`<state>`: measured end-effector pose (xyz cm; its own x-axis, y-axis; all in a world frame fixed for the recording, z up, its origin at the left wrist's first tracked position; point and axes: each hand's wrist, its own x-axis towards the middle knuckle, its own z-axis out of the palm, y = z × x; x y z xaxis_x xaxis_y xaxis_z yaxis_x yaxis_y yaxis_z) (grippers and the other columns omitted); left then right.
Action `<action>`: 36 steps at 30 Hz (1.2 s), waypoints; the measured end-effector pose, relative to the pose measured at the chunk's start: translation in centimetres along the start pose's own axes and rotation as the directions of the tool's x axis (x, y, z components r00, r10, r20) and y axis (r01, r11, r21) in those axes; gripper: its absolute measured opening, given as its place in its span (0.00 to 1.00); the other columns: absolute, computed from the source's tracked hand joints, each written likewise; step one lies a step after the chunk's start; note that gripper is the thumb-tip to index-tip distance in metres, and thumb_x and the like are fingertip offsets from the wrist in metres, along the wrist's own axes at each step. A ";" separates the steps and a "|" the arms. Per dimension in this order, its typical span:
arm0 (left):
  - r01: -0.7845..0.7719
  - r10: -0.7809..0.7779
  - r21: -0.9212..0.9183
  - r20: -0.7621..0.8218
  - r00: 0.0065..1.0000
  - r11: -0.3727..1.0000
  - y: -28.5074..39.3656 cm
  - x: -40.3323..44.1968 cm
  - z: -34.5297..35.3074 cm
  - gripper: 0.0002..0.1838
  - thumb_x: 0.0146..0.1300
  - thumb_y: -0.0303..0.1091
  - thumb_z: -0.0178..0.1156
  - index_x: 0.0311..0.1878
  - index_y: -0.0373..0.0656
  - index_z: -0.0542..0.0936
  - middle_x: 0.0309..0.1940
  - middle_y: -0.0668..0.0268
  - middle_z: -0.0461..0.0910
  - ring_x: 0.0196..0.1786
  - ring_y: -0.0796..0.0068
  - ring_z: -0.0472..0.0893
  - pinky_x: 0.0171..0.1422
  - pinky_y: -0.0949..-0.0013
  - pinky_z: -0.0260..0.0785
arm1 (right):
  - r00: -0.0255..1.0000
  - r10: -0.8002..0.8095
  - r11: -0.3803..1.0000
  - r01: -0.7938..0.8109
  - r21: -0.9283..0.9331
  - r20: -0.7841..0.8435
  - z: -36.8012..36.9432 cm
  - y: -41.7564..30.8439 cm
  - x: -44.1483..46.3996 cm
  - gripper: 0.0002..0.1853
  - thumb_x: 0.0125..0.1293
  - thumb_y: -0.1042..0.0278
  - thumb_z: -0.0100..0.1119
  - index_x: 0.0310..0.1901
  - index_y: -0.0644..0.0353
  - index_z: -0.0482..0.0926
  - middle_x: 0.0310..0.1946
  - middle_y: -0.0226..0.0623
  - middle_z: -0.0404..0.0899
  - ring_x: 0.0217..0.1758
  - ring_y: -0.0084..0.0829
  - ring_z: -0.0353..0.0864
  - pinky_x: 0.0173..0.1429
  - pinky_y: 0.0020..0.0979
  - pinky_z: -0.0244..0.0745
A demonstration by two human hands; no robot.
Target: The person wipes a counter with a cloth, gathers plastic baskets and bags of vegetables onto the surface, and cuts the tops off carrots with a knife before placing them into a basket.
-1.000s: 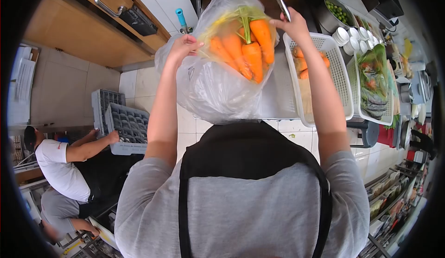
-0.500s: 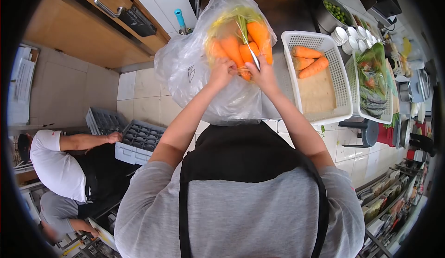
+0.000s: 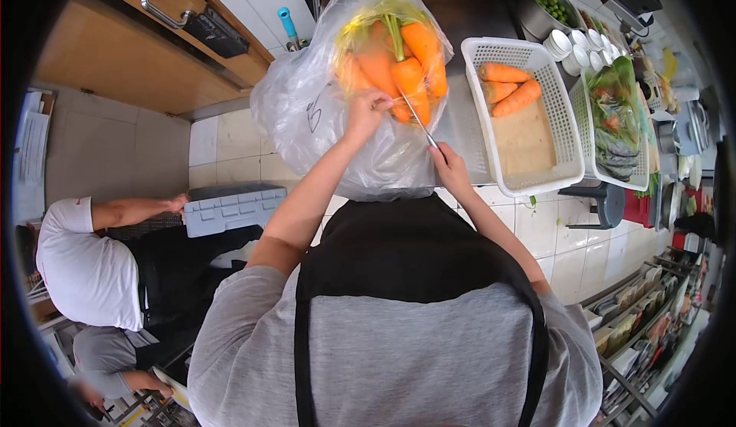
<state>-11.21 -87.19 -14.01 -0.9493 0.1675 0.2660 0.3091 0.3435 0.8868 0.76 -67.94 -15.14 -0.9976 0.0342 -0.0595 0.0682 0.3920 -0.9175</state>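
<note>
My right hand (image 3: 451, 168) grips a knife (image 3: 418, 117) by its dark handle, with the blade pointing away from me across a bundle of carrots (image 3: 409, 76). The fingers of my left hand (image 3: 369, 111) are pinched together on a thin strand, which looks like a rubber band, stretched toward the blade. A yellowish clear wrapping surrounds the carrots, and green stems show at their far end. Beneath and around the bundle lies a large clear plastic bag (image 3: 307, 132) with black writing. The tip of the blade is at the near end of the carrots.
Right of the bag stands a white perforated basket (image 3: 529, 189) with several loose carrots (image 3: 517, 99). Beyond it are a basket of bagged greens (image 3: 613, 132), stacked white cups (image 3: 560, 45) and a dark stool (image 3: 607, 205). At left, a co-worker (image 3: 88, 262) holds a grey crate (image 3: 234, 211).
My right hand has drawn back toward me with the knife, away from my left hand; the blade now shows in full. The co-worker's grey crate has tipped so its side faces up.
</note>
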 end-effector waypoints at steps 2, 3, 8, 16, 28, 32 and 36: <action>0.046 -0.046 -0.059 0.006 0.999 0.997 0.0 -0.2 -0.1 0.03 0.46 0.24 0.61 0.26 0.36 0.76 0.25 0.62 0.75 0.29 0.70 0.74 0.33 0.72 0.66 | 0.997 0.070 0.998 -0.070 -0.005 0.026 -1.2 0.6 -1.6 0.15 0.63 0.59 0.47 0.40 0.64 0.73 0.18 0.41 0.70 0.22 0.29 0.69 0.29 0.29 0.64; 0.058 -0.057 -0.091 0.013 0.998 0.994 -0.2 -0.3 -0.4 0.03 0.47 0.23 0.60 0.26 0.36 0.76 0.25 0.63 0.75 0.27 0.72 0.74 0.32 0.73 0.66 | 0.989 0.138 0.990 -0.137 -0.011 0.050 -1.4 0.6 -2.1 0.15 0.63 0.59 0.47 0.39 0.64 0.73 0.17 0.40 0.69 0.21 0.29 0.68 0.29 0.28 0.64; 0.058 -0.054 -0.040 0.102 0.993 0.998 0.0 -1.2 -1.8 0.03 0.47 0.23 0.60 0.27 0.35 0.76 0.26 0.63 0.75 0.29 0.70 0.73 0.33 0.72 0.66 | 1.000 0.015 1.000 -0.015 0.002 -0.005 -1.1 -2.4 -0.6 0.15 0.63 0.59 0.47 0.38 0.63 0.73 0.17 0.40 0.69 0.21 0.30 0.69 0.28 0.29 0.63; -0.276 0.201 0.270 0.275 0.940 0.923 -1.9 -5.1 -4.3 0.05 0.43 0.22 0.58 0.27 0.40 0.76 0.30 0.64 0.77 0.38 0.63 0.70 0.46 0.67 0.63 | 0.963 -0.173 0.925 0.087 -0.369 -0.208 1.6 -7.3 10.6 0.25 0.53 0.56 0.58 0.46 0.65 0.63 0.28 0.52 0.75 0.34 0.54 0.74 0.38 0.45 0.69; 0.302 -0.316 0.148 0.077 0.946 0.942 1.2 -0.4 -5.2 0.16 0.47 0.40 0.63 0.36 0.40 0.79 0.29 0.62 0.79 0.44 0.62 0.72 0.49 0.66 0.64 | 0.910 -0.228 0.921 0.086 -0.380 -0.346 -4.9 -5.9 10.6 0.14 0.51 0.67 0.55 0.37 0.63 0.66 0.28 0.54 0.75 0.34 0.54 0.73 0.37 0.44 0.67; 0.263 -0.264 0.136 -0.009 0.965 0.955 3.9 3.3 -0.8 0.26 0.48 0.49 0.62 0.43 0.36 0.75 0.34 0.55 0.78 0.47 0.61 0.72 0.49 0.64 0.64 | 0.896 -0.215 0.953 0.106 -0.285 -0.388 -7.5 -9.0 7.2 0.16 0.53 0.59 0.58 0.32 0.64 0.69 0.25 0.50 0.74 0.31 0.47 0.75 0.34 0.39 0.67; 0.190 -0.094 0.575 -0.192 0.977 0.796 5.0 3.8 3.8 0.38 0.42 0.59 0.62 0.46 0.32 0.71 0.36 0.49 0.74 0.41 0.58 0.74 0.44 0.63 0.67 | 0.880 -0.179 0.979 0.118 -0.164 -0.441 -13.0 -4.0 7.1 0.14 0.55 0.61 0.58 0.32 0.65 0.71 0.19 0.43 0.72 0.23 0.33 0.71 0.29 0.32 0.65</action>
<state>-13.03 -81.32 -9.99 -0.9674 -0.0466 0.2488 0.0984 0.8364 0.5392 -6.48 -57.35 -6.76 -0.8862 0.3648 0.2855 -0.0493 0.5386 -0.8411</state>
